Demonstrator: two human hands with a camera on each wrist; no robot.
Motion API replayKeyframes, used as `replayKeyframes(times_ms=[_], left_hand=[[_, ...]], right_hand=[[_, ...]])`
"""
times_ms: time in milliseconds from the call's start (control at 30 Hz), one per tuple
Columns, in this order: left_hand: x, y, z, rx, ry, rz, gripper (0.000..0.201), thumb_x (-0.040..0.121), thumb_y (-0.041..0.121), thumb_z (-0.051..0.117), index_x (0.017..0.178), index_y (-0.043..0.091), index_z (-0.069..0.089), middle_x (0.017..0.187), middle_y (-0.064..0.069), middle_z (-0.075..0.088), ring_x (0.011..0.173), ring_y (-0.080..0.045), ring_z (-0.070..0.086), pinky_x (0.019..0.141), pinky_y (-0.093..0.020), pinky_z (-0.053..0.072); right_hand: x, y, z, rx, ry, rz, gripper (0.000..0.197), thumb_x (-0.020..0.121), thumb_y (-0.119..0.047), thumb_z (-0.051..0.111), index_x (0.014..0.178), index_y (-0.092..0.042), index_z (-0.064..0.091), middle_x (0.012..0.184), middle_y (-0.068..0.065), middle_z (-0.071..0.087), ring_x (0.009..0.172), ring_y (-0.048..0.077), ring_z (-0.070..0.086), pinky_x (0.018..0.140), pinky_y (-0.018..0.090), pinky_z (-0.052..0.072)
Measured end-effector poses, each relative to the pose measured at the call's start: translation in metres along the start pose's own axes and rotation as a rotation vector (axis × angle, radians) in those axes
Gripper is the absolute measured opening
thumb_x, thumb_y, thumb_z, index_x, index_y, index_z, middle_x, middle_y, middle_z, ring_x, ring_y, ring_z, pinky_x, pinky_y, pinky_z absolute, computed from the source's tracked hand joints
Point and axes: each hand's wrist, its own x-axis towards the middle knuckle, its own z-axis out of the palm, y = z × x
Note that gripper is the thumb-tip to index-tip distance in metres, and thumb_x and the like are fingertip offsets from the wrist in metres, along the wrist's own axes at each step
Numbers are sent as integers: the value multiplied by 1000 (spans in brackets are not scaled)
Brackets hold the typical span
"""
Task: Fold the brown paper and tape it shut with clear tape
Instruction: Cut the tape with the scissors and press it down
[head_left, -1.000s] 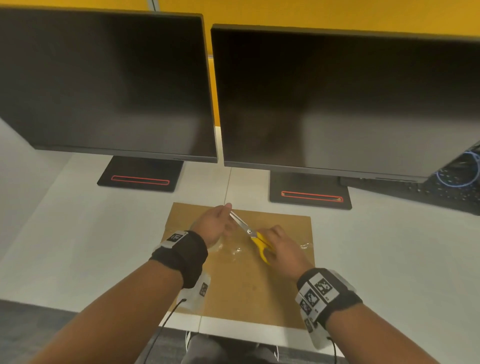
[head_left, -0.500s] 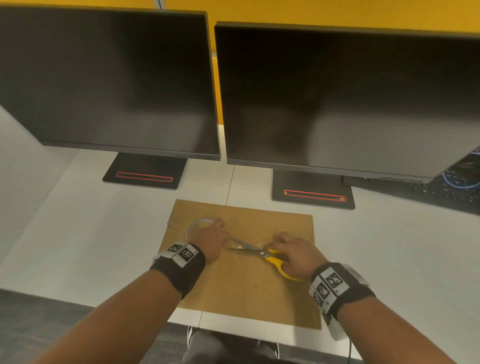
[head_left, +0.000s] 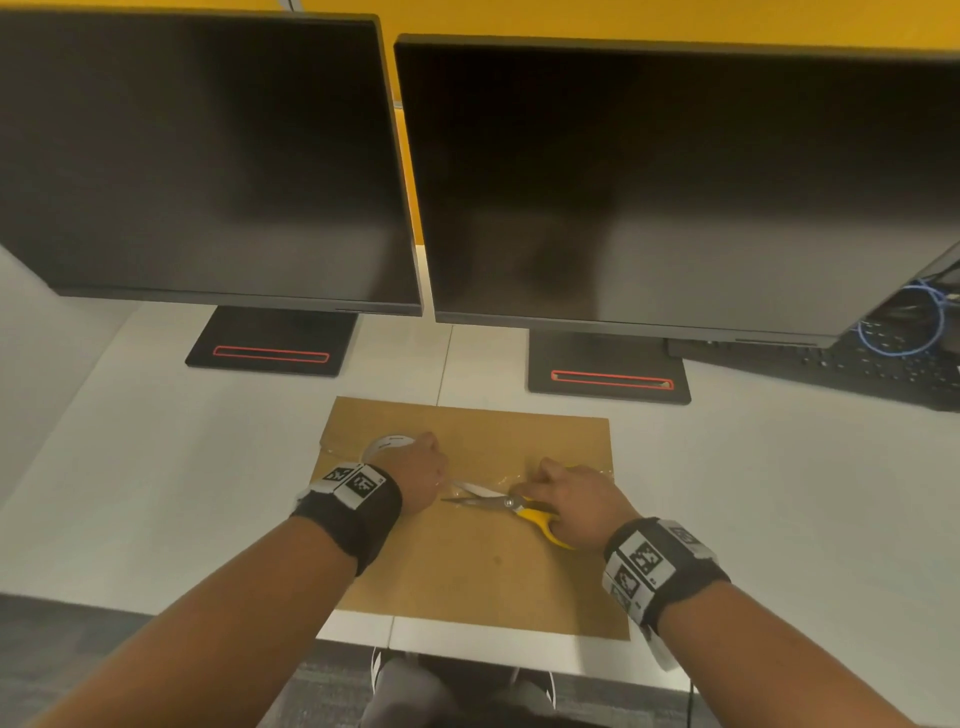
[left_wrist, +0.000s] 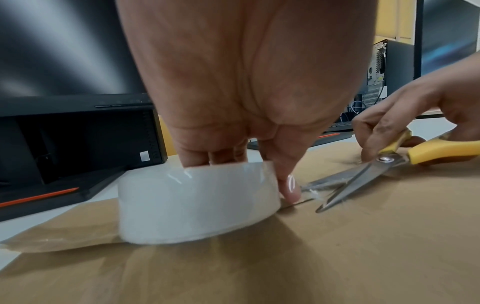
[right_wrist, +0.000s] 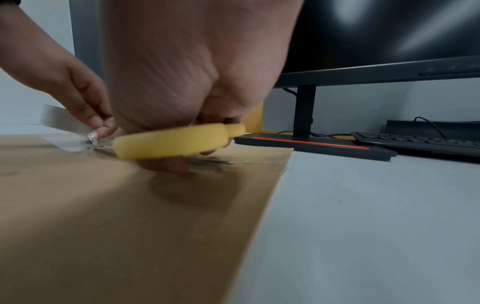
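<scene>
The folded brown paper (head_left: 467, 561) lies flat on the white desk in front of me. My left hand (head_left: 415, 475) grips the clear tape roll (head_left: 387, 446) (left_wrist: 197, 201) on the paper's left part, thumb pressed at the roll's right side. A strip of tape (head_left: 480, 488) runs from the roll to the right along the fold. My right hand (head_left: 566, 501) holds yellow-handled scissors (head_left: 511, 506) (left_wrist: 363, 170), fingers through the yellow loop (right_wrist: 176, 142). The blades stand apart around the tape just right of my left thumb (left_wrist: 291, 185).
Two dark monitors (head_left: 208, 156) (head_left: 675, 182) stand behind the paper on bases with red stripes (head_left: 270, 340) (head_left: 608, 369). A black keyboard (head_left: 857, 369) and blue cable (head_left: 904, 322) lie at the back right. The desk's front edge (head_left: 519, 654) is close to the paper.
Both hands have come down onto the paper. The roll now stands on the paper's left part, and the scissors have swung from pointing up-left to lying level with the blades at the tape.
</scene>
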Motion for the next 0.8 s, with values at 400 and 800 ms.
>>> replayKeyframes(times_ms=[400,800], left_hand=[[1,-5,3,-14,19,37,24,99,24,38,110,21,59,129,1,42,107,-23,53,97,-40,45],[5,-6,6,-18,62,54,22,98,25,39,104,20,59,124,-1,42,106,-24,52,97,-43,45]], right_hand=[[1,-7,-4,-19,-32,11,52,88,-16,45,137,-33,46,118,5,50,95,33,60,73,37,46],[3,-6,5,-5,-41,36,56,87,-10,44,139,-32,43,125,4,50,106,31,58,78,37,46]])
